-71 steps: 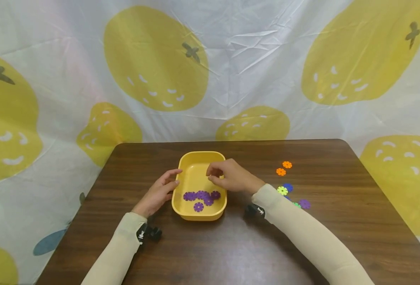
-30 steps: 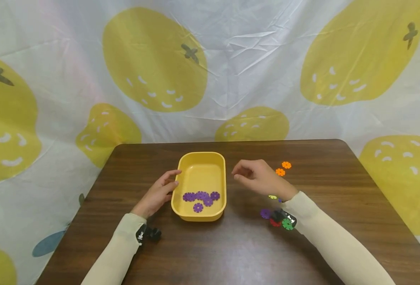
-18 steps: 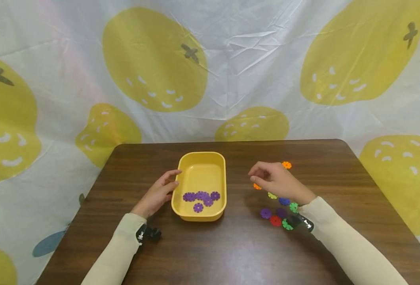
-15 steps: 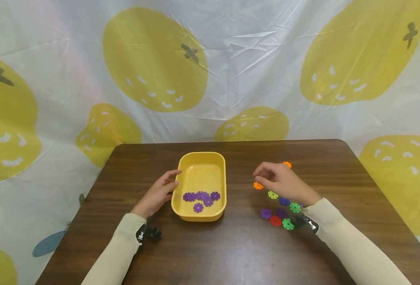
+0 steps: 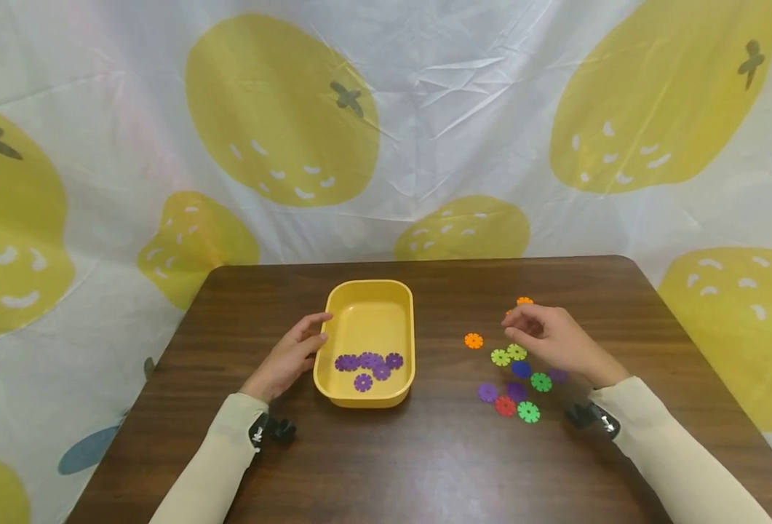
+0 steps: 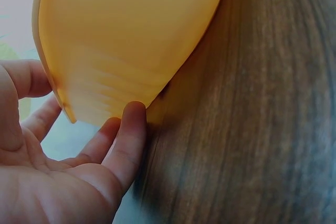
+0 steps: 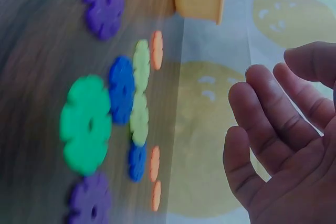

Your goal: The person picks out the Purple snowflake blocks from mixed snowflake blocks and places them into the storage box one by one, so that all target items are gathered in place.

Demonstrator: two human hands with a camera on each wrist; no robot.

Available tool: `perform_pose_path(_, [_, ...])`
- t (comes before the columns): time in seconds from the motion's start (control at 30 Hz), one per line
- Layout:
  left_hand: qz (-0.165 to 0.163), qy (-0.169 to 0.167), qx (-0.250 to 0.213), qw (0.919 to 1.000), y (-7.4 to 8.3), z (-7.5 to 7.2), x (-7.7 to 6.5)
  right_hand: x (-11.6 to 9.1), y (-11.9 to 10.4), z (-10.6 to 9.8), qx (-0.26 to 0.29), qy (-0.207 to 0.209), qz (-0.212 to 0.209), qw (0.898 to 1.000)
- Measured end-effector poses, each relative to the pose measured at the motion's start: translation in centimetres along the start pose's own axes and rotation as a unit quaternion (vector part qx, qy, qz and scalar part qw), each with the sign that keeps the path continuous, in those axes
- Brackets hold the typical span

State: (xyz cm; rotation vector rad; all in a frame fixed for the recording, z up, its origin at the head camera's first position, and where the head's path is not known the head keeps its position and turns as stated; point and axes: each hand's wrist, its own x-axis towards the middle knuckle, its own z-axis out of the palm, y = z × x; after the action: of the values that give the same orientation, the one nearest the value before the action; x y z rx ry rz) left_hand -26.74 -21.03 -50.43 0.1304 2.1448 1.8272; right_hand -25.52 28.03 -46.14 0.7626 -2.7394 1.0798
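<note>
In the head view, my left hand [image 5: 286,362] is at the left side of a yellow plastic tray [image 5: 369,320]. Its fingertips touch the rim and outer wall; the left wrist view shows the fingers loosely extended against the wall [image 6: 131,40]. Several purple notched discs [image 5: 363,382] lie in the near half of the tray. My right hand [image 5: 559,338] hovers above the scattered discs on the right, fingers loosely bent with nothing between them. Closest beneath it are a yellow-green disc [image 5: 516,352] and orange discs [image 5: 524,301]. In the right wrist view, the palm [image 7: 294,177] holds nothing.
The brown table [image 5: 438,466] also bears a lone orange disc [image 5: 474,340], a blue disc [image 5: 521,370], green discs [image 5: 528,412], a red disc [image 5: 506,405] and purple discs [image 5: 487,392]. Behind hangs a fruit-print cloth [image 5: 412,145].
My right hand has moved right, from over the tray to above the loose discs, uncovering several of them. The left hand stays at the tray, and the purple discs inside look unchanged.
</note>
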Motion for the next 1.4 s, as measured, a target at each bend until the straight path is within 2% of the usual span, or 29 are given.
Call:
perform_pose_path(0.17, [0.003,-0.003,-0.003,1.0,0.0,0.0,0.0,-1.1,0.9,-0.7,-0.007,-0.012,0.026,1.0])
perform_pose_path(0.33, [0.0,-0.004,-0.005,1.0,-0.1,0.0,0.0,-2.2,1.7,-1.3,-0.014,-0.045,0.049,0.998])
perform_pose_path(0.47, [-0.003,-0.003,-0.004,1.0,-0.1,-0.2,0.0,-3.2,2.5,-1.8,-0.031,-0.061,0.046,0.997])
perform_pose_path(0.87, [0.006,-0.003,-0.012,0.9999,0.1,0.2,-0.2,-5.7,4.4,-2.8,-0.075,-0.075,0.034,0.994])
perform_pose_path(1.1, [0.005,-0.003,-0.01,0.9999,-0.1,0.0,-0.3,-6.1,4.6,-3.1,-0.089,-0.111,0.053,0.988])
perform_pose_path(1.4, [0.013,-0.006,-0.016,0.9998,0.0,0.1,-0.3,-5.7,4.7,-2.8,-0.086,-0.113,0.065,0.988])
